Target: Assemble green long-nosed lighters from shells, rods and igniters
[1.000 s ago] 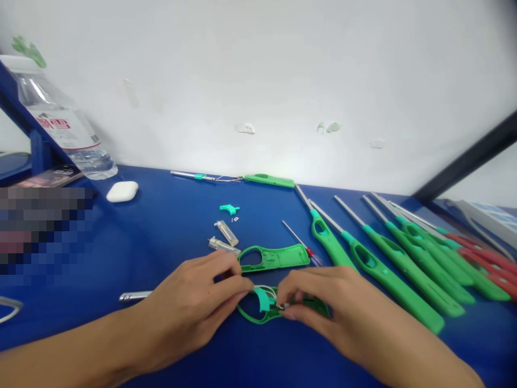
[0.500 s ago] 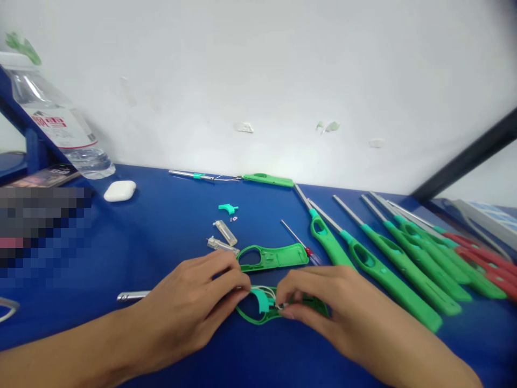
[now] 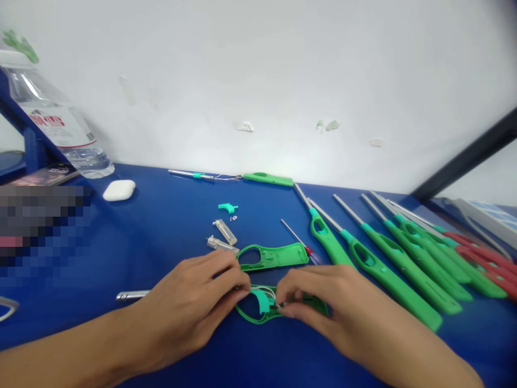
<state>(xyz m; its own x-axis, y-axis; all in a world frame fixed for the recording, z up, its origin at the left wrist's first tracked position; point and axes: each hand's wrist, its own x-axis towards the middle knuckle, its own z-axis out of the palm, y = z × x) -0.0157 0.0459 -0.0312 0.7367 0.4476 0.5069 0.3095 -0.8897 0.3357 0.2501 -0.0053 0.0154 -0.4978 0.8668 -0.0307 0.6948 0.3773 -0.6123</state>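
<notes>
A green gas lighter's handle half (image 3: 258,320) lies opened between my hands, inner side up. A turquoise trigger (image 3: 264,303) sits in it, with pale wires (image 3: 267,289) running over the top. My left hand (image 3: 202,302) is closed around the lighter's neck end; its metal tube (image 3: 132,296) sticks out to the left behind the wrist. My right hand (image 3: 323,299) pinches a tiny part just right of the trigger, mostly covered by the fingertips. Just beyond lies the other handle half (image 3: 285,256), beside two clear fuel tanks (image 3: 226,232).
A screwdriver (image 3: 311,256) lies behind my right hand. Several green lighters (image 3: 393,269) and red ones (image 3: 487,258) fan out rightward. Farther back are a loose turquoise trigger (image 3: 228,208) and a disassembled lighter (image 3: 267,179). A water bottle (image 3: 60,124) and white earbud case (image 3: 119,190) stand left.
Both hands keep their grips almost unmoved. The view has shifted very slightly; the parts on the table lie as before.
</notes>
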